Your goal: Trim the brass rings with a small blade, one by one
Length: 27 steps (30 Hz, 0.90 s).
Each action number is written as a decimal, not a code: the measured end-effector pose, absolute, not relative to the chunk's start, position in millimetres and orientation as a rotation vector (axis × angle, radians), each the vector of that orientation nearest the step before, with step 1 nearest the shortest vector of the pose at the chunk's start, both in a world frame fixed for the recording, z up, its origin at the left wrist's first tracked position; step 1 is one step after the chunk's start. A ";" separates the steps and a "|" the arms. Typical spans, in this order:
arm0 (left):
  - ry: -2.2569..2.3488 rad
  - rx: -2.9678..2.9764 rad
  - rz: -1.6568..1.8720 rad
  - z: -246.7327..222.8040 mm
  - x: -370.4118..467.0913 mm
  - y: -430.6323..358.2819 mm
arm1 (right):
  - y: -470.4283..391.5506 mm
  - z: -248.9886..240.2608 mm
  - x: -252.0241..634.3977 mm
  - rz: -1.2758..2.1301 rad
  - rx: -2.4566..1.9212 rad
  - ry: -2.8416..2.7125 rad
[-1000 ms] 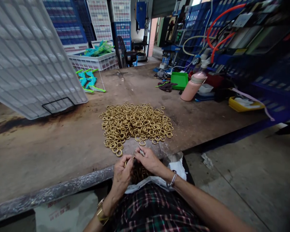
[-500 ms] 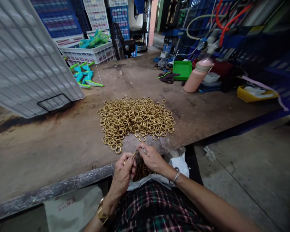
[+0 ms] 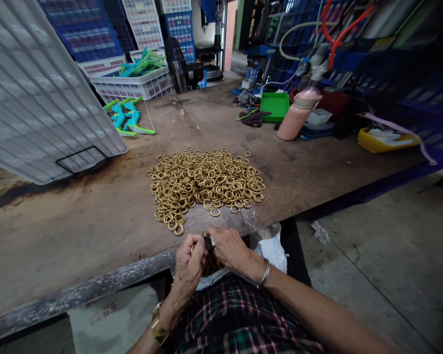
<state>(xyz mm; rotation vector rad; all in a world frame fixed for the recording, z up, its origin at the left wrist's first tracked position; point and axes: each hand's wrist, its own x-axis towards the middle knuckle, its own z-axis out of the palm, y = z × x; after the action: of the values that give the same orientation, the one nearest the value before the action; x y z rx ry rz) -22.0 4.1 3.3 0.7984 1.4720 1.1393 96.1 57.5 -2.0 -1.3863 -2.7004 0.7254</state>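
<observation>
A heap of gold rings point(image 3: 206, 182) lies on the brown table point(image 3: 107, 231) in front of me. Just past the table's front edge, my left hand point(image 3: 190, 260) is closed on a gold ring, part of which shows between the fingers. My right hand point(image 3: 229, 248) is beside it, its fingers bent around something dark and small that I cannot make out. Both hands meet at the fingertips. Below them, more rings point(image 3: 212, 265) sit in a pale bag on my lap, partly hidden by the hands.
A large white crate point(image 3: 59, 113) stands at the left, near teal and green plastic pieces point(image 3: 127, 118). Toward the right are a green tray point(image 3: 275, 107), a pink bottle point(image 3: 297, 115) and a yellow tray point(image 3: 386, 141). A black fan point(image 3: 180, 69) stands at the back.
My right hand has come down and closer over my left hand, its fingers now more curled. The view has shifted slightly.
</observation>
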 end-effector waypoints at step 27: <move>1.160 -0.284 1.010 -45.5 -16.5 -19.9 | 88.9 -10.9 103.0 0.268 -1.715 -2.437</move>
<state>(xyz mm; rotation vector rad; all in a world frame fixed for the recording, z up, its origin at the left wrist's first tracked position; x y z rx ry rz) -16.5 -19.9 -45.5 -0.2839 1.1599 1.0101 103.0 88.9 -10.9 -1.7151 -2.4373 0.2684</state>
